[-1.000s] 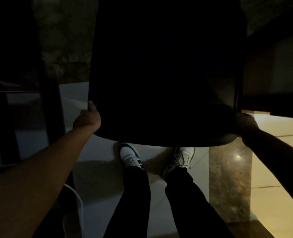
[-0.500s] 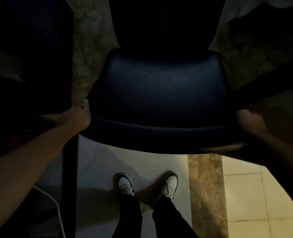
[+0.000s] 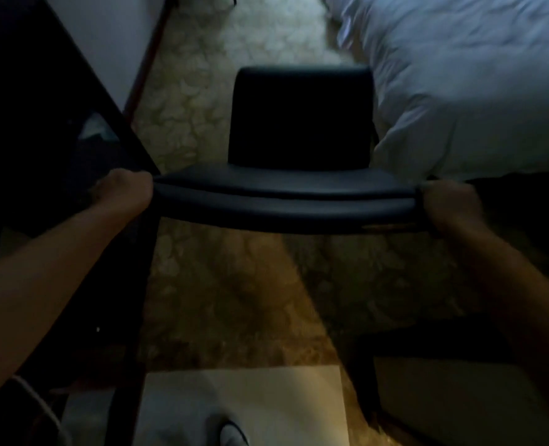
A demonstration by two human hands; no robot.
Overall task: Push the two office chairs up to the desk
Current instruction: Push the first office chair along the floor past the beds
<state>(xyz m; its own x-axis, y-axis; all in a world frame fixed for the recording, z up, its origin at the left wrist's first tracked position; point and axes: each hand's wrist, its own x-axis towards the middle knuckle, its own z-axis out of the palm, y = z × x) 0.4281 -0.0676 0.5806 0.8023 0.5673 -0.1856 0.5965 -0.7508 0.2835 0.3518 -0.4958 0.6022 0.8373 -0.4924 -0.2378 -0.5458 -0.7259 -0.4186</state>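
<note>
You see a black chair [image 3: 298, 130] with a dull sheen across the centre of the frame. Under it, the floor [image 3: 189, 91] shows a mottled beige and brown stone pattern, turning to plain cream tile [image 3: 250, 400] at the bottom. White rumpled bedding [image 3: 466, 78] fills the upper right. The dark desk [image 3: 41, 130] at left looks almost black.

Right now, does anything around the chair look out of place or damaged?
Nothing looks damaged or spilled. The left hand and right hand grip the two ends of the dark chair backrest. White bedding bulges close beside the seat on the right. The picture is too dim for finer detail.
</note>
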